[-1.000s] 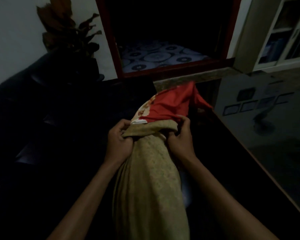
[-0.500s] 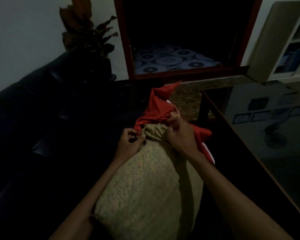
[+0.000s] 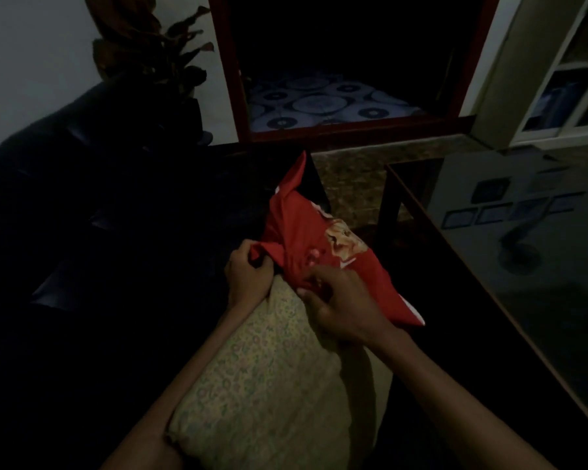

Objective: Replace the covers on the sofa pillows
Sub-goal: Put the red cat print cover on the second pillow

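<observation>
Since half a second ago, the red pillow cover (image 3: 306, 239) has been drawn farther over the top end of the pillow (image 3: 269, 378), so that the pale fabric that then showed bunched between the hands is now hidden under red cloth, and the camera has tipped slightly downward.

Nearest the viewer, two bare forearms reach forward over the beige, faintly patterned pillow, which lies lengthwise across the person's lap on a dark sofa (image 3: 82, 232). At the pillow's far end the left hand (image 3: 248, 273) has its fingers curled tight round a bunched fold of the cover's left edge. Just beside it, the right hand (image 3: 340, 307) pinches the red cloth between thumb and bent fingers, its palm pressed against the pillow's upper corner. The cover, bright red with a pale printed picture on its right face, caps only that far end; most of the pillow is bare, and a loose red corner stands up beyond the hands while another trails down to the right.

To the right, a dark glass-topped table (image 3: 523, 266) reflects framed pictures. Farther off, a leafy plant (image 3: 143, 52) stands against the white wall behind the sofa. A red-framed doorway (image 3: 231, 79) opens on a dark room with a circle-patterned blue bedspread (image 3: 319, 103). White shelving (image 3: 564, 69) fills the far right corner.
</observation>
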Demonstrator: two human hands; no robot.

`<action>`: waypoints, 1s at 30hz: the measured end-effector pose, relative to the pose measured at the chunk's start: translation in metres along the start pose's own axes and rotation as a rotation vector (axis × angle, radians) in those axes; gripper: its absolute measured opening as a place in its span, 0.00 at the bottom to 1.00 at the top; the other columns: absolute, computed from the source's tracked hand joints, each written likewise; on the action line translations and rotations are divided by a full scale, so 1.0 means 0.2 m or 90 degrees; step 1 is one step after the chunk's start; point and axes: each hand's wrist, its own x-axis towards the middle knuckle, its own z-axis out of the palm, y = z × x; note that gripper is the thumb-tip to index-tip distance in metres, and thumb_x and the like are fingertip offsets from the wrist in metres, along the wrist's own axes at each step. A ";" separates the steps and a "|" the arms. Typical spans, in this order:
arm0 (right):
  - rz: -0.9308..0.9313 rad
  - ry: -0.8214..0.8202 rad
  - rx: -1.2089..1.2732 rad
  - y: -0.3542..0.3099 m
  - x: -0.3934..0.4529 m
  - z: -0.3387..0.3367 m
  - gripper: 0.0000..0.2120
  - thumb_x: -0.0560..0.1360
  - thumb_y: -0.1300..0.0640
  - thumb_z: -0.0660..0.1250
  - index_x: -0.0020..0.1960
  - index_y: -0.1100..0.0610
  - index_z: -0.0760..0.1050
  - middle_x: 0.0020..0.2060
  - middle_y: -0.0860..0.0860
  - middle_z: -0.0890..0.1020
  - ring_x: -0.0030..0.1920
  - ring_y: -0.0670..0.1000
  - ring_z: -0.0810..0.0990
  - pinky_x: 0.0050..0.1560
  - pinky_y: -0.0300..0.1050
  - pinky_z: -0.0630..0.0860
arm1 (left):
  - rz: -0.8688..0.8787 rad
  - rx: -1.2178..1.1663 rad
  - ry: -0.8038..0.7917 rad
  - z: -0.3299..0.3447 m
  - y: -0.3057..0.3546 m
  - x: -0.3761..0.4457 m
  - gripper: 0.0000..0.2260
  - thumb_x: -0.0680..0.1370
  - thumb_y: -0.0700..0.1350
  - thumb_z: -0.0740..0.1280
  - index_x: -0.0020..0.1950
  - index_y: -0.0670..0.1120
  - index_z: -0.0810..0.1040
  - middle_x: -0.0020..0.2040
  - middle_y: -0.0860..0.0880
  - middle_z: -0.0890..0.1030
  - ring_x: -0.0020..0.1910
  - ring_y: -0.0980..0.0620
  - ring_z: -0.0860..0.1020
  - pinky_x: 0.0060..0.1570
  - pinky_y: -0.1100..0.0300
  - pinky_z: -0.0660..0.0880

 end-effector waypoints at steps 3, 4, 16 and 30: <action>0.066 0.027 0.044 0.03 0.00 0.02 0.05 0.76 0.52 0.73 0.51 0.45 0.81 0.39 0.39 0.82 0.38 0.38 0.80 0.40 0.35 0.72 | 0.003 0.012 0.029 -0.05 -0.02 -0.03 0.02 0.74 0.40 0.69 0.43 0.45 0.78 0.40 0.47 0.81 0.44 0.48 0.79 0.44 0.58 0.70; 0.072 0.047 0.031 0.03 0.01 0.01 0.05 0.76 0.50 0.73 0.51 0.45 0.81 0.37 0.40 0.82 0.36 0.39 0.80 0.39 0.39 0.73 | 0.008 0.008 0.026 -0.08 -0.03 -0.03 0.03 0.74 0.39 0.69 0.42 0.47 0.78 0.38 0.50 0.80 0.41 0.50 0.78 0.42 0.60 0.69; 0.038 -0.197 -0.009 -0.15 -0.13 0.04 0.09 0.79 0.44 0.68 0.52 0.48 0.76 0.40 0.45 0.81 0.38 0.44 0.78 0.39 0.46 0.75 | -0.124 0.076 -0.212 -0.27 -0.25 -0.12 0.10 0.78 0.45 0.64 0.43 0.58 0.81 0.51 0.52 0.84 0.54 0.52 0.79 0.53 0.60 0.71; 0.052 -0.333 -0.099 -0.19 -0.11 0.20 0.12 0.81 0.54 0.66 0.64 0.52 0.77 0.51 0.50 0.83 0.48 0.47 0.83 0.49 0.46 0.80 | -0.181 -0.063 -0.317 -0.35 -0.35 -0.08 0.21 0.74 0.70 0.64 0.56 0.58 0.82 0.58 0.53 0.84 0.57 0.52 0.82 0.62 0.46 0.76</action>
